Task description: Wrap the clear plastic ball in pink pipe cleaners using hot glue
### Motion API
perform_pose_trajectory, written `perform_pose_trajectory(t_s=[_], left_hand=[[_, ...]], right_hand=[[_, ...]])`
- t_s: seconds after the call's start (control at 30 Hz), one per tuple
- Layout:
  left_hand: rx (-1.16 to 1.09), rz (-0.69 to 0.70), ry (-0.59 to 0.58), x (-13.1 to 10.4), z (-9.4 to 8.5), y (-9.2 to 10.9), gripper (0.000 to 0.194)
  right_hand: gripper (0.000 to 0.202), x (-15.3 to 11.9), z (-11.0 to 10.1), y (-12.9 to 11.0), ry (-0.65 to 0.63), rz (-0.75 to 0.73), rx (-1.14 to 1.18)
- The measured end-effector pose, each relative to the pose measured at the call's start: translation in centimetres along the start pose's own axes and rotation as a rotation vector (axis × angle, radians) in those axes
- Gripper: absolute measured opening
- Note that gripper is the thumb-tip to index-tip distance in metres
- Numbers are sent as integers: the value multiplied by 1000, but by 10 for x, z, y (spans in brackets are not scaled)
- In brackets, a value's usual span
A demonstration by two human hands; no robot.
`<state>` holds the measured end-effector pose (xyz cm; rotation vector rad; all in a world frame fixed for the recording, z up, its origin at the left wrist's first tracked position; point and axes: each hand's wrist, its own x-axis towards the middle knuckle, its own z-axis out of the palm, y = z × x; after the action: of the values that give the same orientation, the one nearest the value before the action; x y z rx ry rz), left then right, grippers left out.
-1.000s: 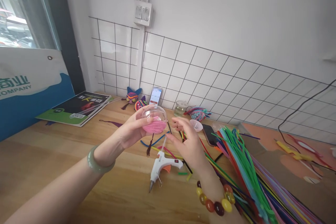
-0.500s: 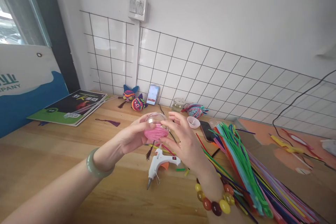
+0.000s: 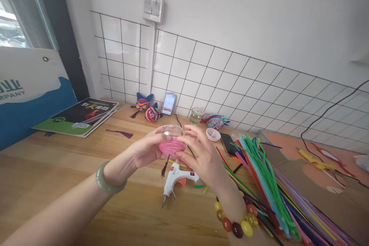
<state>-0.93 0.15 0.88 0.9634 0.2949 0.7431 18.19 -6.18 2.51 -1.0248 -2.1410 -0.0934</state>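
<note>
Between my two hands is a clear plastic ball, its lower part wrapped in coils of pink pipe cleaner. A dark tassel dangles from its underside. My left hand grips the ball from the left, thumb across its front. From the right, my right hand has its fingertips on the ball's side and the pink coils. Just below them, a white hot glue gun rests on the wooden table, nozzle pointing toward me.
Bundled pipe cleaners spread over the right side, near a dark phone and a small pink bowl. Behind stand a glass jar, colourful finished ornaments and a propped phone. Books and a purple tassel lie left.
The hands and ball keep nearly the same pose. The whole view has shifted very slightly, with the surroundings appearing a little further right.
</note>
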Motion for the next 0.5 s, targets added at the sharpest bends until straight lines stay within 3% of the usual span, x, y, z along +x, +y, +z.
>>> perform_pose_trajectory(t_s=[0.23,0.5], left_hand=[[-15,54,-96,-1,6,1,28],[-32,52,-51,-3,9,1,28]], right_hand=[[30,0,-1,0,12,-44,-46],[28,0,-2,2,62,-107,-72]])
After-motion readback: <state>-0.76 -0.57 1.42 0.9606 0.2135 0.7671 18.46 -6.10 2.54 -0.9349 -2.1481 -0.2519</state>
